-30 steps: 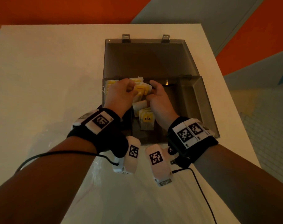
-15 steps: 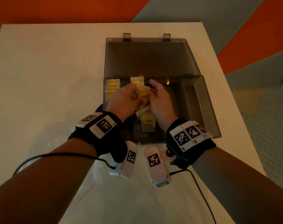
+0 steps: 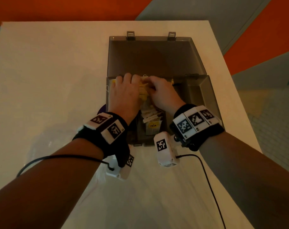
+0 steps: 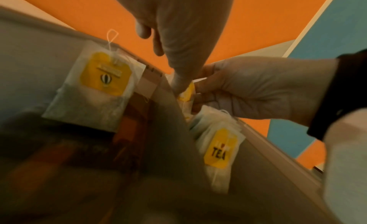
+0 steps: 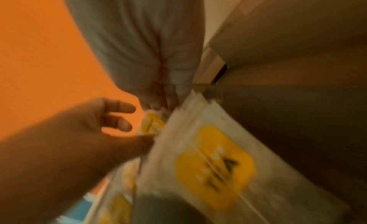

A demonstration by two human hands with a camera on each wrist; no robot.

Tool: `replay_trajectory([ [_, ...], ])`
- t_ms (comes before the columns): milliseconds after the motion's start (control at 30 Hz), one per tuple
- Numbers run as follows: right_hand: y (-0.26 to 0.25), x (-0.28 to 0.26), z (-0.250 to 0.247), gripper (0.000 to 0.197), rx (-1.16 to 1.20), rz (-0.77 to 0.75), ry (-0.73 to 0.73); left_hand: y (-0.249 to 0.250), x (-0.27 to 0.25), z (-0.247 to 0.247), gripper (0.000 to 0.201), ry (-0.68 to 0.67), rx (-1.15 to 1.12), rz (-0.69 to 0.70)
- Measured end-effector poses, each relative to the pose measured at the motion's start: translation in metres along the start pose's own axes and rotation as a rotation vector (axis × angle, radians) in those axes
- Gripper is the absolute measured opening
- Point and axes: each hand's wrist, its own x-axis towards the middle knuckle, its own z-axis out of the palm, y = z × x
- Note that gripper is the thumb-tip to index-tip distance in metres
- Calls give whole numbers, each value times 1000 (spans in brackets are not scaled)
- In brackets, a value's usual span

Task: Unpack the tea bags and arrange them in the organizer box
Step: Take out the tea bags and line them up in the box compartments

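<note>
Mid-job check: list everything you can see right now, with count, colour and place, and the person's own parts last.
Smoky grey plastic organizer box: one, on the table, lid open and laid back.
White paper tea bags with yellow tags: several, exact count hidden; most stand in the middle compartment, at least one in the compartment left of it.
White table: one, under the box.
Purple object: one, mostly hidden at the box's left edge.
Black cables: two, trailing from the wrist units.
Left hand: over the box's far end, grip pinching tea bags.
Right hand: beside it, pinching the same bunch.
Black wrist bands with white marker blocks: one on each wrist.
</note>
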Motion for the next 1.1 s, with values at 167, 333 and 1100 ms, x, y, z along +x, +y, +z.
replay_trajectory([
  [167, 0, -11, -17, 28, 126, 54, 68, -1, 0, -5, 63, -60, -13, 86],
  [333, 1, -40, -36, 31, -251, -71, -154, -5, 0, -10, 43, -49, -158, 49],
  [1100, 26, -61, -14, 36, -765, -450, -63, -5, -10, -4, 28, -495, 8, 221],
])
